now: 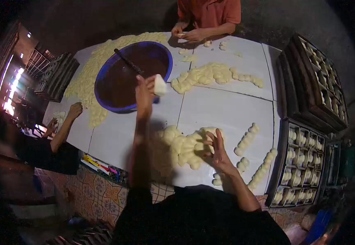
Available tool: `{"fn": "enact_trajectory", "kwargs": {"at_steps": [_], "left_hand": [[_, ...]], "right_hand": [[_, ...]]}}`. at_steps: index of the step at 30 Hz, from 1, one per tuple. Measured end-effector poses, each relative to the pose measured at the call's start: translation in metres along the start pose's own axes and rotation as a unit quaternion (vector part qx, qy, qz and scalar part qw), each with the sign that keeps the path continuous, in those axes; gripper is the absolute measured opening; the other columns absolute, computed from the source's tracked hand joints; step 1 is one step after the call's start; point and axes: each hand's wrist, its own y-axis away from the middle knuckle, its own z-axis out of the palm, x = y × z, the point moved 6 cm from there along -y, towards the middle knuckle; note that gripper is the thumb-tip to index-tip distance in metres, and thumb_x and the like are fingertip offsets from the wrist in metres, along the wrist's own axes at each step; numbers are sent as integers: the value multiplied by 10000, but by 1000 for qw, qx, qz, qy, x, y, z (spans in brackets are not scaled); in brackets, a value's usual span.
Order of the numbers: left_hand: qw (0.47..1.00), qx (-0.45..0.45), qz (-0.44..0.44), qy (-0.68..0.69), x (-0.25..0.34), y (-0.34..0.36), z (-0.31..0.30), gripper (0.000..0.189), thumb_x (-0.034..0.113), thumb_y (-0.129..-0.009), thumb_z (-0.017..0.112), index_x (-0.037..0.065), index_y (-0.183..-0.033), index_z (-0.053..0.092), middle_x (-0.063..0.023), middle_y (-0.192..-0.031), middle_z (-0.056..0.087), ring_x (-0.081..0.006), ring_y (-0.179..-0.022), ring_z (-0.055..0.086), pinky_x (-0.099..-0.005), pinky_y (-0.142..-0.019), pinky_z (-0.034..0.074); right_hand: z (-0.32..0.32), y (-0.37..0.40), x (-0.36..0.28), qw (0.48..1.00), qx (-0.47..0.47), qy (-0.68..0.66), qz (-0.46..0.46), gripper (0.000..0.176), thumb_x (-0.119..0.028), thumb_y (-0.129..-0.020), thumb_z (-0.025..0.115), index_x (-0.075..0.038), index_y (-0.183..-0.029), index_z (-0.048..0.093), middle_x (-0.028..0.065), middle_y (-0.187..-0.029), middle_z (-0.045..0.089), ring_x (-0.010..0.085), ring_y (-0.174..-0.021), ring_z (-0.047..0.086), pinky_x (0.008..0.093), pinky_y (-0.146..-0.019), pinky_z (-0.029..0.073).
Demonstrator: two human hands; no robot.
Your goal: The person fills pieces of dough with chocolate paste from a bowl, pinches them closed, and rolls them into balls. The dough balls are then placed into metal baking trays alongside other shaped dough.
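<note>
I held a pale, angular piece (160, 85) in the fingers of my left hand (144, 94), raised well apart from the dough mound (181, 148) nearest me. That lay spread in creamy, smooth, bulging lumps, its right end by my right hand (221, 158).

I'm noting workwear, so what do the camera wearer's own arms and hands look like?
The left hand and right hand are bare, with no gloves visible. The forearms are uncovered too, up to plain black sleeves that end near the elbows. I can't make out any markings.
</note>
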Motion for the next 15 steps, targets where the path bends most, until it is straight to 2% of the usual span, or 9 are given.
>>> {"fn": "enact_trajectory", "kwargs": {"at_steps": [1,2,4,7,9,10,11,13,15], "left_hand": [[973,44,35,-222,4,-37,-21,858,679,-911,212,-65,-1066,610,-121,-880,669,-295,-816,629,-401,-776,470],[916,27,-33,-398,-26,-84,-55,866,698,-900,210,-54,-950,638,-118,-821,644,-239,-769,605,-415,-750,443],[900,54,16,-433,-39,-101,-54,925,772,-844,189,-36,-861,639,-75,-677,562,-214,-688,547,-404,-733,432],[876,-61,-264,-398,-32,-81,-43,1048,824,-798,135,-57,-1027,653,-55,-650,545,-208,-713,541,-357,-775,428],[902,-103,-307,-286,-49,-75,-39,1070,833,-788,120,-54,-1038,663,-70,-644,548,-174,-672,547,-334,-686,449],[896,-53,-65,-436,-34,-84,-32,1081,827,-790,83,-56,-943,688,-116,-673,598,-208,-672,603,-359,-638,470],[881,-44,-93,-463,-39,-81,-38,1096,816,-792,45,-52,-967,689,-196,-845,663,-297,-830,640,-409,-769,473],[927,31,-212,-307,-32,-64,-38,1076,801,-802,23,-19,-1020,684,-179,-911,681,-360,-973,602,-436,-947,379],[882,10,-162,-443,-45,-89,-57,1072,806,-798,25,-8,-1015,689,-176,-878,679,-347,-953,609,-433,-925,398]], "right_hand": [[-1,-2,1,1000,18,-6,-2,1167,-648,-706,677,-243,-1484,-93,117,-1508,104,269,-1254,288,429,-938,401],[-4,-3,5,1000,26,-15,9,1131,-605,-735,677,-244,-1484,-88,118,-1502,112,269,-1249,291,432,-947,403],[-13,-4,20,999,22,-26,-3,1053,-520,-793,664,-246,-1484,-83,121,-1492,131,274,-1229,325,449,-984,395],[-20,-3,31,997,61,-41,-2,993,-450,-813,672,-206,-1494,-9,121,-1478,197,244,-1213,381,432,-1001,392],[-28,-1,37,998,55,-42,-4,893,-360,-857,639,-222,-1493,26,136,-1493,197,257,-1222,386,422,-978,416],[-31,-2,38,998,49,-40,-7,847,-315,-880,623,-231,-1492,44,144,-1500,196,264,-1227,388,417,-966,428],[-34,-4,38,998,58,-40,-7,829,-311,-883,620,-220,-1491,64,142,-1493,216,255,-1216,404,409,-966,429],[-33,-10,35,997,71,-40,-12,795,-303,-889,615,-200,-1490,106,140,-1477,255,239,-1193,434,394,-965,432],[-31,-8,33,995,89,-38,1,766,-267,-892,613,-178,-1487,140,136,-1446,314,215,-1183,446,347,-927,444]]}}
